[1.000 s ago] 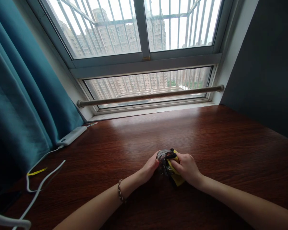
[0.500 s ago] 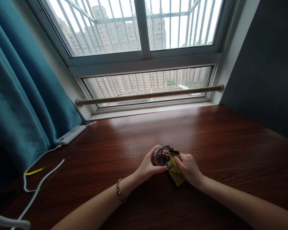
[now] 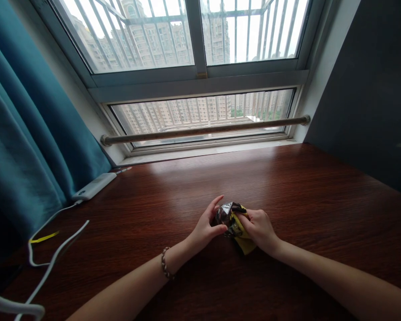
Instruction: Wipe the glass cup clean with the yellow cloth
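Both hands meet over the middle of the dark wooden worktop (image 3: 287,187), holding one small crumpled packet (image 3: 233,220) between them. The packet is shiny and dark at its upper left and yellow at its lower right, and it sits just above the wood or resting on it; which cannot be told. The left hand (image 3: 207,227) closes on the packet's dark end with thumb and lower fingers, while its forefinger (image 3: 217,201) sticks up free of the wrapper. A beaded bracelet (image 3: 165,264) circles the left wrist. The right hand (image 3: 259,226) has its fingers curled shut on the yellow part, thumb pressed to the top of the packet, and a yellow corner pokes out under the palm. Both forearms lie low across the near edge of the worktop. Well to the left, by the teal curtain (image 3: 26,133), a white power bank (image 3: 94,186) lies at the back of the worktop, with a white cable (image 3: 50,263) running from it toward the near left corner and a yellow tie (image 3: 43,237) beside the cable. Behind the worktop a rod (image 3: 203,129) runs across the foot of the barred window (image 3: 200,44).
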Demonstrator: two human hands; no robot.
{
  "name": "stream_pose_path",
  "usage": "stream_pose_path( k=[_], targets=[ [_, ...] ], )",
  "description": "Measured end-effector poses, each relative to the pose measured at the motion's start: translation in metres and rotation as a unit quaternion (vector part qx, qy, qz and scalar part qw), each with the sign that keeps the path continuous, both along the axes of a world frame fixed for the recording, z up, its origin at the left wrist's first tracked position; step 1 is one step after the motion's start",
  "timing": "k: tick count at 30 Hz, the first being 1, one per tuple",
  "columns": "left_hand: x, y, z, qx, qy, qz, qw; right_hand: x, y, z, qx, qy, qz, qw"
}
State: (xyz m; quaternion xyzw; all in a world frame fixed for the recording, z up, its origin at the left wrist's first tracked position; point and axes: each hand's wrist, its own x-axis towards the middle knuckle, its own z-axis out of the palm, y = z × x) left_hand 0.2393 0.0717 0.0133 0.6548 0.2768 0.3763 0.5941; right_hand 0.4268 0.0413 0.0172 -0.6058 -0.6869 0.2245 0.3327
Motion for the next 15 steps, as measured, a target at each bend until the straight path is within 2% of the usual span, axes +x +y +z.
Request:
stream_pose_path(
  k=[3,10,15],
  targets=[
    [0.003,-0.003,-0.001,-0.001,-0.009,-0.019,1.000,0.000,0.001,-0.001,0.000,0.002,-0.006,1.000],
    [0.005,0.001,0.003,0.013,0.013,-0.014,1.000,0.001,-0.005,0.002,0.000,0.033,0.000,0.999],
    [0.000,0.004,0.010,0.072,0.058,-0.036,0.995,0.001,-0.009,0.009,-0.027,0.008,0.024,0.999]
  ],
)
